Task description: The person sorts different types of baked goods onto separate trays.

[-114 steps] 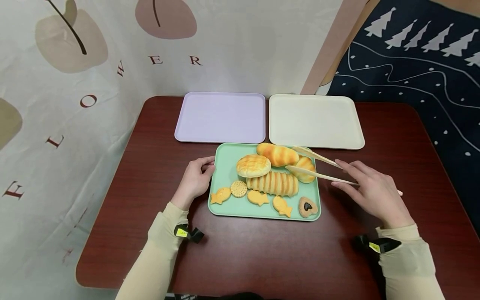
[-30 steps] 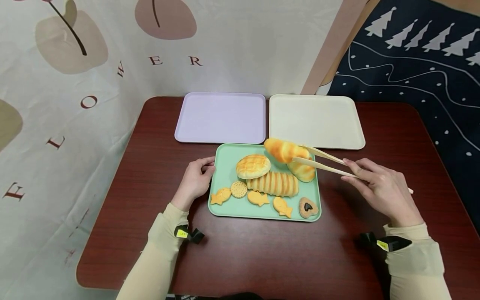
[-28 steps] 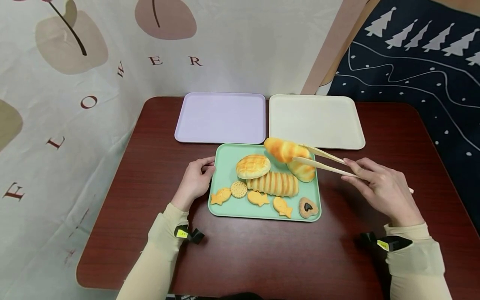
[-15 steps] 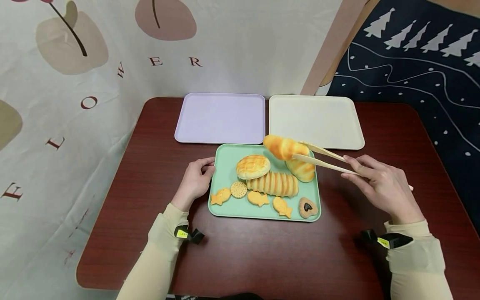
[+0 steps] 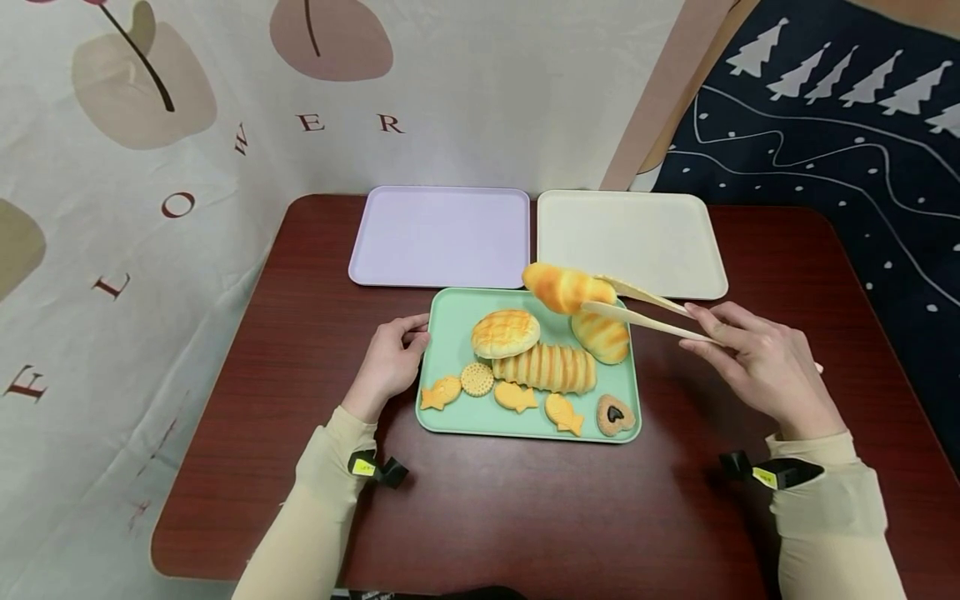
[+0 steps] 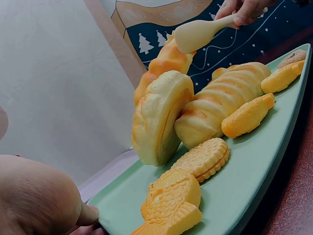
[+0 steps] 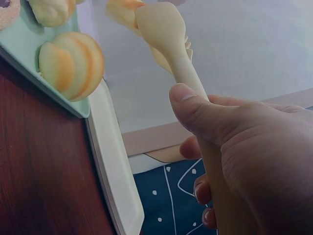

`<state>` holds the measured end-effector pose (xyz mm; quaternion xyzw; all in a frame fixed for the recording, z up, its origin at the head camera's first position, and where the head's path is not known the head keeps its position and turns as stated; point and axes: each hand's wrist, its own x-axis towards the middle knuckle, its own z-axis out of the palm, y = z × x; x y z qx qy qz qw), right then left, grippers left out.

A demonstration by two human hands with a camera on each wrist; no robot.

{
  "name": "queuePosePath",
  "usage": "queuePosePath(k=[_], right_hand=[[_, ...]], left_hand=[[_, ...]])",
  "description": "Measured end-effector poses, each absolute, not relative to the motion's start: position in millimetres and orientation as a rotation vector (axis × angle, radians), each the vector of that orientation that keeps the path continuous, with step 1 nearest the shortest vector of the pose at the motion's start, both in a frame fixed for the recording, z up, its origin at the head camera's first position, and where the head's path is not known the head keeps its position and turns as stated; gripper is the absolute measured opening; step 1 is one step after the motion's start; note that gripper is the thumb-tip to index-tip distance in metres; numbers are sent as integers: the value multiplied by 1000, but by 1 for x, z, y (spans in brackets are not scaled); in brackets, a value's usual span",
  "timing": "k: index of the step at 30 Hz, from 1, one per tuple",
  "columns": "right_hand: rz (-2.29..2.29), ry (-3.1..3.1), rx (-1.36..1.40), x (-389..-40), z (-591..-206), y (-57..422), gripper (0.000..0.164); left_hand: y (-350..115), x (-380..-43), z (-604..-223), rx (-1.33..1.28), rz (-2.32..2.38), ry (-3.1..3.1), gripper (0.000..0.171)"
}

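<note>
My right hand holds a pair of pale tongs, thumb on one arm and fingers around the other side. Between the tong tips is a long golden bread roll, raised above the back edge of the green tray. My left hand grips the tray's left rim, with the thumb at the edge in the left wrist view. On the tray lie a round bun, a striped loaf, another striped roll, several fish-shaped biscuits, a round biscuit and a heart-shaped cookie.
Behind the green tray, a lilac tray stands at the left and a cream tray at the right, with nothing on their surfaces. All rest on a dark red-brown table against printed cloth hangings.
The tongs have closed around the long bread roll, which has been lifted off the green tray and moved slightly right and back. The left hand has stayed at the rim.
</note>
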<state>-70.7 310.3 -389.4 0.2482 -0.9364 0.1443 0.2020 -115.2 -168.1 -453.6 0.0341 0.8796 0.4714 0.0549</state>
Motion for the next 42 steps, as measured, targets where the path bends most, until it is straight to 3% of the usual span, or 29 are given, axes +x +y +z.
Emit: queuePosePath(k=[42], right_hand=[[498, -2624, 677, -108, -385, 282, 55]], left_hand=[[-168, -115, -453, 100, 1434, 2661, 34]])
